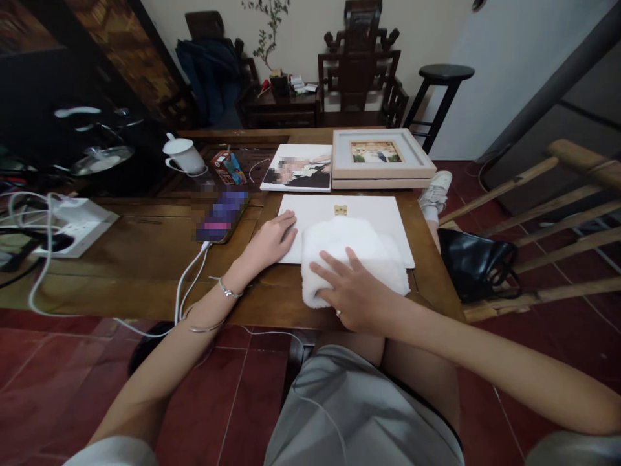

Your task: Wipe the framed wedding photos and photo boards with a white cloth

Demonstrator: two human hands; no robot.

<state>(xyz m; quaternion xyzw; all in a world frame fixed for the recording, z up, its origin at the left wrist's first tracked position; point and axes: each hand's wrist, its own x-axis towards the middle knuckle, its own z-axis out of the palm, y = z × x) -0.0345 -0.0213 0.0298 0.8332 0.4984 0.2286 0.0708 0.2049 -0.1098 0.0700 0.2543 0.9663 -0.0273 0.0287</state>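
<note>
A white rectangular panel (373,210) lies flat on the wooden table in front of me, with a small brass-coloured hanging plate (340,210) near its far edge. My left hand (279,234) rests on the panel's left edge, fingers extended and holding nothing. Over the near part of the panel lies a folded white fluffy towel (354,233). My right hand (349,285) presses down on this towel, its fingers spread over the top and its thumb at the folded near-left edge. The towel hides part of the panel beneath it.
Behind the panel lie a photo print (301,168) and framed pictures (383,175). To the left are a phone (222,217) on a white cable, a lidded white cup (184,155), a small box (228,167) and a power strip (77,226). A wooden chair (533,226) stands right.
</note>
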